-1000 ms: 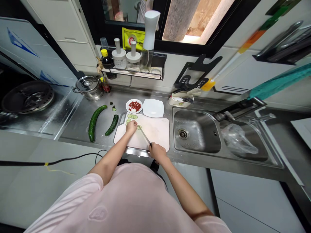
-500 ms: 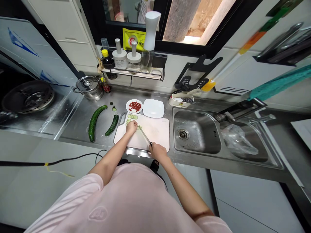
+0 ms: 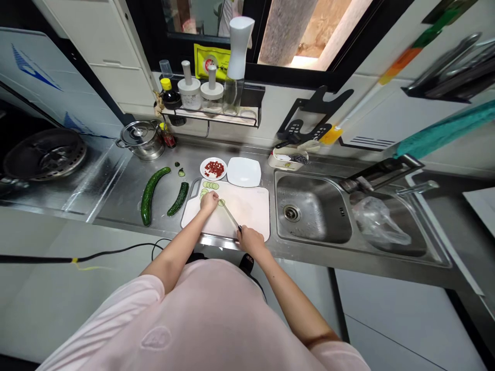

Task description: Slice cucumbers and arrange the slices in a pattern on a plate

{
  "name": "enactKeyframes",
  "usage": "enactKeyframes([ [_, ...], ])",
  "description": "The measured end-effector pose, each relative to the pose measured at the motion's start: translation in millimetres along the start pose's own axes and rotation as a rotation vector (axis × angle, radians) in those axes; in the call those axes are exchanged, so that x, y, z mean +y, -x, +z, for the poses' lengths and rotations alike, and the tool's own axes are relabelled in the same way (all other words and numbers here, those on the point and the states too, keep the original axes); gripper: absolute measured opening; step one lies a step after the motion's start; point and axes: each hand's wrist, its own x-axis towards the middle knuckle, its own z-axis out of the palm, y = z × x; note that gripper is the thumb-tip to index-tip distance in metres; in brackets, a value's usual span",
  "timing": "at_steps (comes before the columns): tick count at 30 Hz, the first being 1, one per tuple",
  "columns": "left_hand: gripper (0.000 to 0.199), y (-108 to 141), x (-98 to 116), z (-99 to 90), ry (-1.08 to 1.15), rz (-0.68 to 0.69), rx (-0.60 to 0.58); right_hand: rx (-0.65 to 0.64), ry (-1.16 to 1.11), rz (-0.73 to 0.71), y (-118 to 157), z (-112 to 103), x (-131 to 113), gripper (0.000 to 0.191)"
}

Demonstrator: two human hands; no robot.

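Note:
My right hand (image 3: 250,241) is closed around the black handle of a kitchen knife (image 3: 231,217), whose blade points away over the white cutting board (image 3: 251,208). At the blade's tip lies a pale green cucumber slice (image 3: 221,202). Just left of it, my left hand (image 3: 209,203) rests low over the board with its fingers drawn together; whatever is under or in them is hidden. A row of cucumber slices (image 3: 211,185) lies beyond that hand, near the board's far left corner, with more slices partly covered by the hand.
Left of the board lie a shorter cucumber piece (image 3: 178,199), a whole cucumber (image 3: 150,196) and small end scraps (image 3: 181,172). Behind it stand a plate of chopped red pieces (image 3: 214,169) and a white square plate (image 3: 244,172). A sink (image 3: 313,208) is on the right, a pot (image 3: 141,140) back left.

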Motion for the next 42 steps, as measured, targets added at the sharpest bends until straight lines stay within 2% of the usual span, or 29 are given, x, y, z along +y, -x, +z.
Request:
enactKeyframes([
  [14, 0.013, 0, -1, 0.2, -0.003, 0.013, 0.022, -0.03, -0.011, 0.042, 18, 8, 10, 0.037],
  [29, 0.016, 4, -1, 1.2, -0.052, 0.047, 0.042, 0.002, -0.019, 0.046, 27, 16, 23, 0.037],
  [36, 0.022, 17, -5, 3.8, -0.054, 0.167, 0.086, 0.119, -0.111, 0.098, 27, 26, 33, 0.042],
  [42, 0.023, 22, -8, 5.7, -0.031, 0.186, 0.081, 0.179, -0.214, 0.176, 21, 34, 26, 0.052],
])
